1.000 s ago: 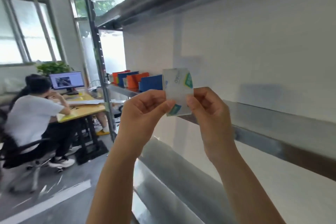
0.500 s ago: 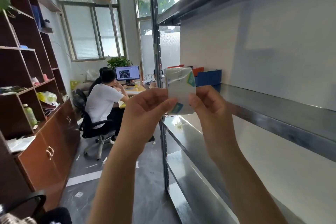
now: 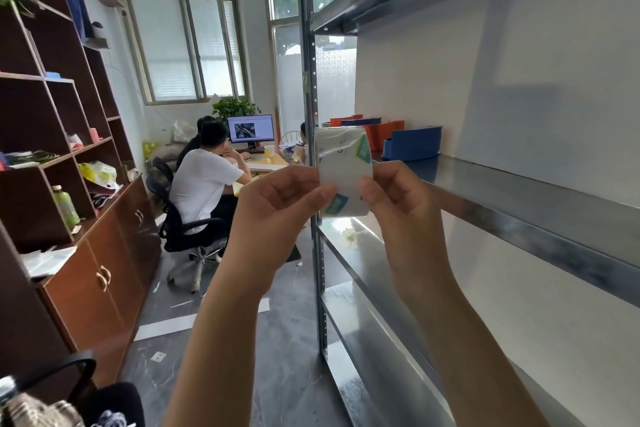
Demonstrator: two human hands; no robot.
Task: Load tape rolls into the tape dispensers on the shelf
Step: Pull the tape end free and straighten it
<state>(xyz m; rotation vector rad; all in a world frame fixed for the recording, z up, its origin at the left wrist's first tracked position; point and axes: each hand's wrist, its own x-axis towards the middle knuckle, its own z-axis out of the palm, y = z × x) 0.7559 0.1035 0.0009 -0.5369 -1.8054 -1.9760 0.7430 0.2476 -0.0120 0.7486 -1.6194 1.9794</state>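
Steel shelf (image 3: 519, 199) | left grip (image 3: 277, 199), right grip (image 3: 398, 198) both pinch glossy film-wrapped tape roll (image 3: 344, 156)

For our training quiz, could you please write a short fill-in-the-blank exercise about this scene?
1. Counting left hand and right hand, the roll is in a ___-handed grip.
2. The dispensers on the shelf are blue and ___.
3. The seated person's shirt is ___.
Missing words: two; orange; white.
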